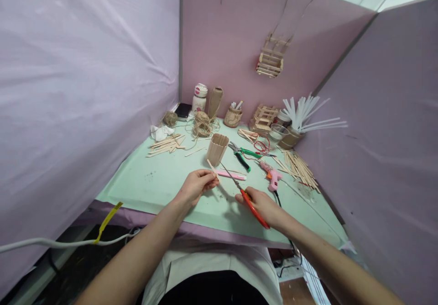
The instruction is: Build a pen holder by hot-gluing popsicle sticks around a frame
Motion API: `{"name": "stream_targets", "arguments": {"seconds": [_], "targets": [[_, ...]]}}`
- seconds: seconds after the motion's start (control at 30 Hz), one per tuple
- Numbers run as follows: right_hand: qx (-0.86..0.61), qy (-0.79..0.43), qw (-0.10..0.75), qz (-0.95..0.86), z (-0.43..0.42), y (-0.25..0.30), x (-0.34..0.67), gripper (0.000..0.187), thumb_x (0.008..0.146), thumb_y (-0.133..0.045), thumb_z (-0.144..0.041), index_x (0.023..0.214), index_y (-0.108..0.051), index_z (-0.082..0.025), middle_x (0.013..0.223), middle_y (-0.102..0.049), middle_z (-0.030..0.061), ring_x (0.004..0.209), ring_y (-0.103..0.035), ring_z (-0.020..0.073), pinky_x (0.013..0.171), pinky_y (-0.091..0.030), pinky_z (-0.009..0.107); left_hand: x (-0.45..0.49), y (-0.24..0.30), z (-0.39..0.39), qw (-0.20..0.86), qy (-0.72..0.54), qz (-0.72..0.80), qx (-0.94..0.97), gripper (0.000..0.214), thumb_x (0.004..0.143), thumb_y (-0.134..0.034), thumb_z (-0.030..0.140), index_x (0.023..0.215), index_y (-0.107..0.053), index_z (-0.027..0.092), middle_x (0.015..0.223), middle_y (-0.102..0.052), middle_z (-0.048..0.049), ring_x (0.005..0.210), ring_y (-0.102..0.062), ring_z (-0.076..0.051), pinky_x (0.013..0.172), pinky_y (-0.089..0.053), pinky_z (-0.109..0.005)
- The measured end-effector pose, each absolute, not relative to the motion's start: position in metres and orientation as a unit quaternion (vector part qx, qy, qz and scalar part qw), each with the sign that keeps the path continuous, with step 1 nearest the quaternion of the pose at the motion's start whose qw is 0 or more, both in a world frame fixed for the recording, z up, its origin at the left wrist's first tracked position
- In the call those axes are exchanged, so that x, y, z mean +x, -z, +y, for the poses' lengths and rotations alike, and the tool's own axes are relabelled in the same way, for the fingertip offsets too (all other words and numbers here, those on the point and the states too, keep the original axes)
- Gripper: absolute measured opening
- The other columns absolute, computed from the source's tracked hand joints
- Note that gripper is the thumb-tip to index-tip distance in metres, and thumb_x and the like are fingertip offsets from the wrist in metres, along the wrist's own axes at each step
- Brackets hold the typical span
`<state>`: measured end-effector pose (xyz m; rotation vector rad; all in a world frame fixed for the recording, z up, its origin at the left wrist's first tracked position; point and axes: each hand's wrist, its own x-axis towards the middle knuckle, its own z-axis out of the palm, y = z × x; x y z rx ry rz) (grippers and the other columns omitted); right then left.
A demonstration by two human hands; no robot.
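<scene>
Pinched in the fingers of my left hand (200,184) is a thin wooden craft stick (211,165), tilted upward. My right hand (262,205) is closed round the red handles of a pair of scissors (253,208). Their blades point up and left, near the stick; whether they touch it I cannot tell. Just beyond my left hand stands a small cup made of wooden sticks (217,150). A pink pen-like tool (231,175) lies on the table behind the scissor blades.
A pink glue gun (273,177) and green-handled pruning shears (242,160) lie to the right. Loose sticks are spread at left (166,145) and right (303,170). Along the back stand a twine ball (201,124), a white bottle (199,98) and white glue sticks (303,113).
</scene>
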<state>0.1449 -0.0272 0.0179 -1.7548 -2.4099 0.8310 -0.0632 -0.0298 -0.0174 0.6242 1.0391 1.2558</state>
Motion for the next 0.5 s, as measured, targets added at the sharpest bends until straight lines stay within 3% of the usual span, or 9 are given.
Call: {"name": "stream_targets", "arguments": {"seconds": [0.2,0.5], "targets": [[-0.611,-0.209,0.074,-0.76,-0.004,-0.025,0.158,0.041,0.083,-0.048,-0.06,0.072,-0.046,-0.021,0.066,-0.054,0.0016,0.062,-0.049,0.016,0.055,-0.029,0.025,-0.067,0.019,-0.029,0.585,-0.56,0.493,0.318,0.025,0.064,-0.074,0.036,0.073,-0.067,0.014,0.074,-0.07,-0.0074,0.07,-0.066,-0.014,0.051,-0.04,-0.016],[-0.563,-0.378,0.207,-0.705,-0.026,0.015,0.128,0.033,0.077,-0.055,-0.051,0.072,-0.045,-0.02,0.062,-0.048,-0.0046,0.057,-0.045,0.0121,0.053,-0.034,0.023,-0.059,0.021,-0.039,0.551,-0.572,0.494,0.354,0.028,0.064,-0.074,0.039,0.073,-0.066,0.014,0.073,-0.068,-0.0052,0.066,-0.064,-0.013,0.048,-0.04,-0.018]]}}
